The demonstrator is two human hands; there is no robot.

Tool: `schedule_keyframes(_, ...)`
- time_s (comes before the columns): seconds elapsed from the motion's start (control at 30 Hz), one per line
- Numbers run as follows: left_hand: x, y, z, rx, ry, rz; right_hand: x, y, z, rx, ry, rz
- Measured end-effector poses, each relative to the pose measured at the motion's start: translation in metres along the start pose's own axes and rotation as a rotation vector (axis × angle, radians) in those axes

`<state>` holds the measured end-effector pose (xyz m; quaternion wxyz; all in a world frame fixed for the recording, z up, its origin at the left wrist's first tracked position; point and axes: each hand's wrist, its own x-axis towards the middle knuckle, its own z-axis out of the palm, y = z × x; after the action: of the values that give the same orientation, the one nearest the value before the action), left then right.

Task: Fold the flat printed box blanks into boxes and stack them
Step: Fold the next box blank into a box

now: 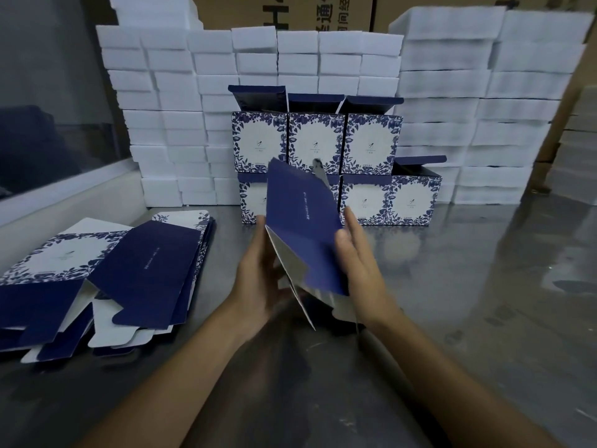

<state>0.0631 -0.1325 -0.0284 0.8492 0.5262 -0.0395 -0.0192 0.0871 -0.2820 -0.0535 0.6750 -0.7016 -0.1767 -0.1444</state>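
Mostly unreadable print: my left hand (258,279) and right hand (358,253) both grip navy box blank (303,218); white text line on it too small; carton (287,11) behind shows "H".

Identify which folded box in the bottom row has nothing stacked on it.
The rightmost bottom-row box: its dark lid flap stands open, while the other bottom boxes carry the upper row.

Flat blanks (106,270) left of boxes (336,169)
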Motion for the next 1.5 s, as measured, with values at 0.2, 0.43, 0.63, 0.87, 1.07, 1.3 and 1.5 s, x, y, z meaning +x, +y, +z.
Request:
schedule_keyframes(0.2,0.007,-0.010,-0.011,0.343,-0.121,0.307,0.006,0.000,-0.014,0.206,0.146,0.224)
schedule_keyframes(0.43,0.010,-0.031,-0.012,0.907,0.038,0.619,0.002,0.008,-0.013,0.033,-0.005,0.083)
schedule_keyframes(0.63,0.020,-0.025,-0.025,0.779,0.280,0.618,0.001,0.016,-0.015,-0.195,-0.192,0.005)
schedule_keyframes(0.87,0.024,-0.017,-0.049,0.687,0.392,0.432,0.007,0.009,-0.029,-0.110,0.273,-0.095)
schedule_keyframes(1.07,0.021,-0.008,-0.043,0.381,0.393,0.325,0.010,0.004,-0.035,-0.037,0.546,-0.229)
schedule_keyframes(1.3,0.020,0.018,-0.044,0.172,0.401,0.229,0.012,-0.003,-0.047,-0.341,0.372,-0.485)
schedule_keyframes(1.5,0.022,0.028,-0.051,0.045,0.398,0.219,0.013,-0.013,-0.049,-0.326,0.271,-0.425)
